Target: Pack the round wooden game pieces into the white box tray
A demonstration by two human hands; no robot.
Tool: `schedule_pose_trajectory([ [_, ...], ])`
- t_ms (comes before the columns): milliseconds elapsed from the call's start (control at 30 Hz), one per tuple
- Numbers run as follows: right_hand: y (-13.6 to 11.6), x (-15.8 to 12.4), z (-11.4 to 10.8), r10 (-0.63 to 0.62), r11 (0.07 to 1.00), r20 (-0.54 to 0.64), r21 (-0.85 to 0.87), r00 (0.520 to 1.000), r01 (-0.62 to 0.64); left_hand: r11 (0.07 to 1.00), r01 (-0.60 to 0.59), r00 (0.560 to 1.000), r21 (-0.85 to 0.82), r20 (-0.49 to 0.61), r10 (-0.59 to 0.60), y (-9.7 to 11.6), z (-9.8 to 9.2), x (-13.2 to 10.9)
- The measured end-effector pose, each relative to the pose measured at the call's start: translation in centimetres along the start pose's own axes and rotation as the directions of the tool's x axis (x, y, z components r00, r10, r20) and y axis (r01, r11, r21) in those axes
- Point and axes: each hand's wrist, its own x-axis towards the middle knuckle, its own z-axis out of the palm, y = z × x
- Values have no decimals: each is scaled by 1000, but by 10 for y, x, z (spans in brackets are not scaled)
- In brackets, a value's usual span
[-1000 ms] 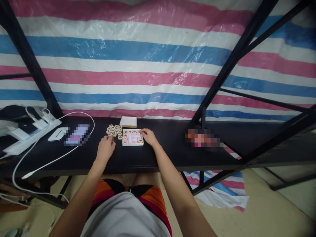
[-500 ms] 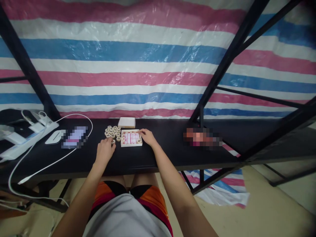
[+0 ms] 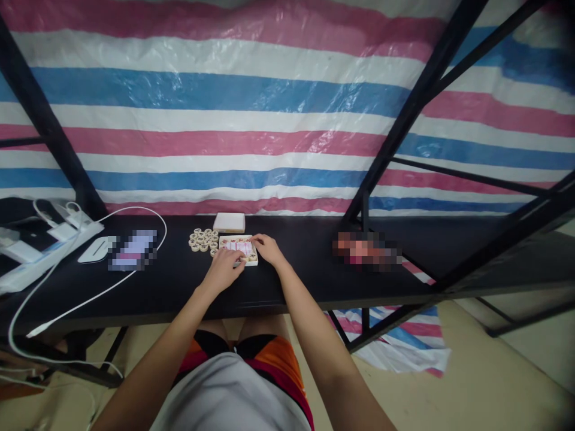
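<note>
A shallow white box point(image 3: 257, 261) sits in front of me, with round xiangqi pieces along its inner edges and a pink-lined white sheet point(image 3: 238, 246) in the middle. My left hand point(image 3: 223, 269) reaches over the box's near edge, its fingers closed on a pale xiangqi piece that they mostly hide. At the box's right side, my right hand point(image 3: 268, 248) has its curled fingertips gripping the upper right rim. Left of the box lies a cluster of loose xiangqi pieces point(image 3: 203, 238), pale discs with dark markings.
Behind the box rests a white lid point(image 3: 229, 222). To the left are a blurred phone point(image 3: 133, 248), a white flat device point(image 3: 96, 249), a white cable point(image 3: 83, 303) and a power strip point(image 3: 49, 254). A pixelated reddish object point(image 3: 365, 248) lies right. Black metal posts frame the black tabletop point(image 3: 309, 275).
My left hand has moved right, from beside the loose pieces to the box's near edge, carrying a xiangqi piece. My right hand stays at the box's right side.
</note>
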Motion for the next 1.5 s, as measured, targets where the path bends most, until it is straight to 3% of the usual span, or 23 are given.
schedule_pose_trajectory([
  [500,0,0,0,14,1000,14,-19,1000,-14,999,-25,997,-48,-79,22,-7,2,-9],
  [633,1,0,0,13,1000,11,-10,1000,-13,996,93,984,-4,-156,-92,-33,-15,-3],
  [733,1,0,0,13,1000,11,-4,1000,-12,986,152,983,62,-110,-144,-58,-25,-3],
  [833,1,0,0,18,1000,9,0,1000,-18,968,209,977,138,-67,-201,-70,-25,-9],
  [1033,2,0,1,-1,999,6,35,1000,1,948,234,971,215,-106,-215,-63,-16,-14],
  [1300,0,-2,-1,13,999,27,35,1000,-14,921,271,962,280,-67,-263,-64,-21,-15],
  [1500,2,-1,0,19,999,20,45,1000,-20,946,205,979,253,-55,-198,-60,-21,-14],
])
